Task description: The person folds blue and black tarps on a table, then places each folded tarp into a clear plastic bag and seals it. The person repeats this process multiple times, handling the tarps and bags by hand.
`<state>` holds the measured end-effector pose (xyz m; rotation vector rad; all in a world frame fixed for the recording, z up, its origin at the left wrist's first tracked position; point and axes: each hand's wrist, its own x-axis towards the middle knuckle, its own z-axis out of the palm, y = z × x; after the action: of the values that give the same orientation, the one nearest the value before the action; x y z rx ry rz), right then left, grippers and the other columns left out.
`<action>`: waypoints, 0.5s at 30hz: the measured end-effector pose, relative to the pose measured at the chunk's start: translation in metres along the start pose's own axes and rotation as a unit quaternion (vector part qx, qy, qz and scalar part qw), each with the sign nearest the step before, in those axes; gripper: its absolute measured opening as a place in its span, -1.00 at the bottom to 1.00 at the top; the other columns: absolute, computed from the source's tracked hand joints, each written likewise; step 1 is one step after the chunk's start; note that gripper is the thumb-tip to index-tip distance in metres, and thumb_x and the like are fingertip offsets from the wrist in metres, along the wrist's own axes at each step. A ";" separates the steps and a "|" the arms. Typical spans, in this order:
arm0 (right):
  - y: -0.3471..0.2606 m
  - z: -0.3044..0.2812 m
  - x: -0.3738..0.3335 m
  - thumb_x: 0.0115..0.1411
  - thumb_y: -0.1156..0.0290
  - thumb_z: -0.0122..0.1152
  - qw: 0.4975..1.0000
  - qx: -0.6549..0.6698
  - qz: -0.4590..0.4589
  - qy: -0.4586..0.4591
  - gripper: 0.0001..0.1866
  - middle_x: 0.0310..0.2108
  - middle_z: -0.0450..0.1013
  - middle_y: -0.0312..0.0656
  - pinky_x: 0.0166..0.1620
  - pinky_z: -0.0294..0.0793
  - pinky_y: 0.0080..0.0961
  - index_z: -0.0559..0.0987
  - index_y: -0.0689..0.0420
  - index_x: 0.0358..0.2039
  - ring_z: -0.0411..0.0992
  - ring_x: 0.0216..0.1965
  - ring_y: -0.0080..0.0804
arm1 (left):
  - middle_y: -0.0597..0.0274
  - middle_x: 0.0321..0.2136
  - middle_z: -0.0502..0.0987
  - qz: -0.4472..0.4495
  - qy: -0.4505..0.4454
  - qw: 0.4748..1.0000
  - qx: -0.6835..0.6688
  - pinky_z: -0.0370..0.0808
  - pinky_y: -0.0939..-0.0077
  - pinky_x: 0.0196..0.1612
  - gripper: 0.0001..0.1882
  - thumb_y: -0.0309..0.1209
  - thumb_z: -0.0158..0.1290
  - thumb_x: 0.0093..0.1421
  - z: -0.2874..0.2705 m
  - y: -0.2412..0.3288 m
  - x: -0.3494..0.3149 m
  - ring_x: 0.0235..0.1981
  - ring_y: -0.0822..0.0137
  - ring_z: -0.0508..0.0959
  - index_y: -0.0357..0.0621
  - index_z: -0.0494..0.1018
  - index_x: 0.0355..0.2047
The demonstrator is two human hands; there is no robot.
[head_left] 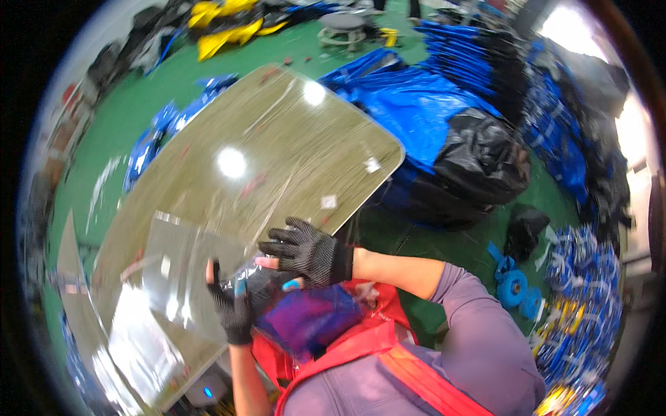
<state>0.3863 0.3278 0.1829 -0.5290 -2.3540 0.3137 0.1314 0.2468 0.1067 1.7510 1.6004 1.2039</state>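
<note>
My left hand [232, 310], in a black glove with bare or blue-wrapped fingertips, is raised at the table's near edge. Its visible fingers point up and apart, beside a clear plastic sheet [177, 267] lying on the table. My right hand [305, 253], gloved the same way, reaches across from the right with its fingers spread, palm down. Blue wrapping shows on one of its fingertips. Between and below the hands are some dark, shiny material [260, 288], blurred, and a purple-blue piece [309, 322] against my red apron [333, 350]. Neither hand visibly grips anything.
The wood-patterned table [208, 201] carries small scraps and more clear plastic [139, 333]. Beyond its right edge sit a blue and black sack [479, 152] and stacked blue bundles [451, 55]. Blue rolls [512, 288] and strapped bundles [579, 284] lie at the right. A round stool [342, 24] stands far off.
</note>
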 end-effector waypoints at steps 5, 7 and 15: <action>0.147 -0.065 -0.149 0.04 0.16 0.22 0.883 -0.279 0.349 0.146 -0.30 0.10 0.32 0.11 0.18 0.25 -0.19 0.31 0.16 0.17 0.30 0.13 0.03 | 0.19 0.06 0.39 -0.261 -0.146 0.922 -0.244 0.39 0.49 0.00 -0.18 -0.17 0.25 0.07 0.011 -0.030 -0.050 -0.01 0.38 0.41 -0.16 0.13 0.25; 0.200 -0.114 -0.198 0.10 -0.10 0.11 0.723 -0.484 0.480 -0.117 -0.31 0.09 0.36 0.10 0.10 0.34 -0.23 0.41 0.08 0.14 0.38 0.07 -0.04 | 0.24 -0.10 0.51 -0.188 -0.215 0.908 -0.305 0.48 0.46 -0.11 -0.49 -0.24 0.11 0.20 0.000 -0.037 -0.036 -0.13 0.33 0.51 -0.20 0.33 0.11; 0.251 -0.142 -0.229 0.01 -0.07 0.20 0.763 -0.231 0.530 -0.290 -0.53 -0.33 0.54 0.06 -0.16 0.45 -0.16 0.64 0.06 -0.26 0.51 -0.25 0.04 | 0.08 0.06 0.41 -0.135 0.070 0.864 -0.480 0.39 0.30 0.03 -0.45 -0.03 -0.17 0.35 -0.038 -0.027 0.210 0.02 0.23 0.42 -0.22 0.25 0.15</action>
<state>0.7095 0.4582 0.0635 -2.3048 -2.4108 0.4231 0.0705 0.4450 0.1629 0.7825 0.9462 1.6048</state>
